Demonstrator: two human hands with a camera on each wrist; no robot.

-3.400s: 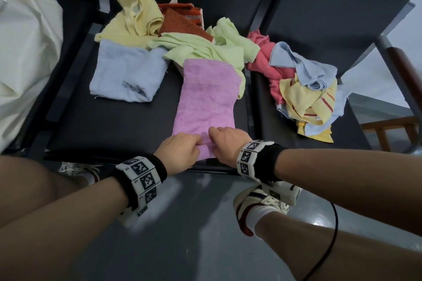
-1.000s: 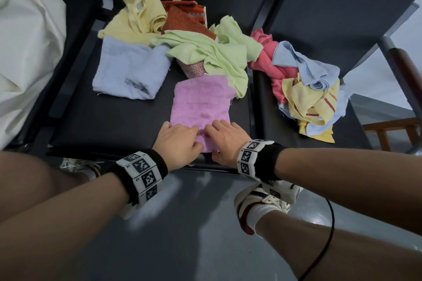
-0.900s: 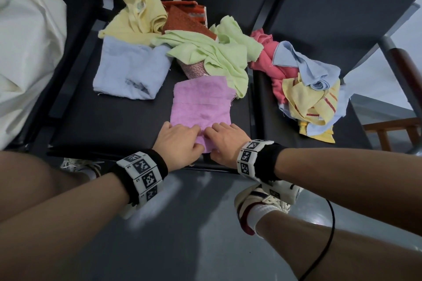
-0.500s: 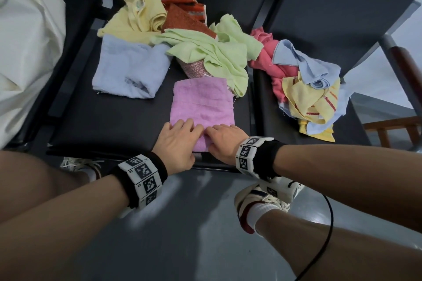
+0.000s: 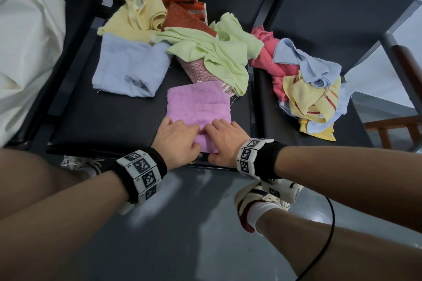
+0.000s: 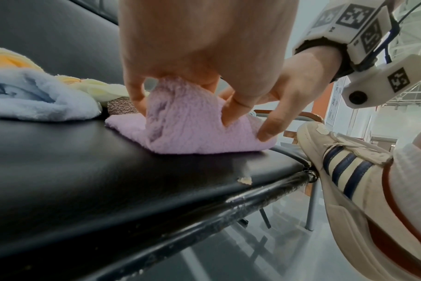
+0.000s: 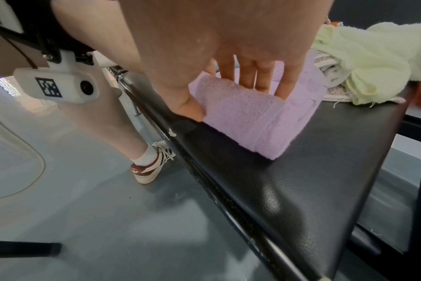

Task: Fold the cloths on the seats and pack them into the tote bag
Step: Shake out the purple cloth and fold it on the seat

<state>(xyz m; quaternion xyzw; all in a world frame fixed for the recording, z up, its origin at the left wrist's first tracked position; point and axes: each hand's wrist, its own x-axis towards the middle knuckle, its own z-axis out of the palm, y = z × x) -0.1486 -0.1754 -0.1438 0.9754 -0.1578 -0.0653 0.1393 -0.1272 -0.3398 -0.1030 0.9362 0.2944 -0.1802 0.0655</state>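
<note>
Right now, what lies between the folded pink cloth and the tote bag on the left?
In the head view, only bare black seat and its dark frame lie between the pink cloth and the tote bag. The light blue cloth sits farther back.

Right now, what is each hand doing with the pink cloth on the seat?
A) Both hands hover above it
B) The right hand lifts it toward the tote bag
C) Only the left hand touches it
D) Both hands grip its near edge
D: the left hand and right hand both pinch the near edge of the pink cloth, which lies folded on the black seat.
</note>
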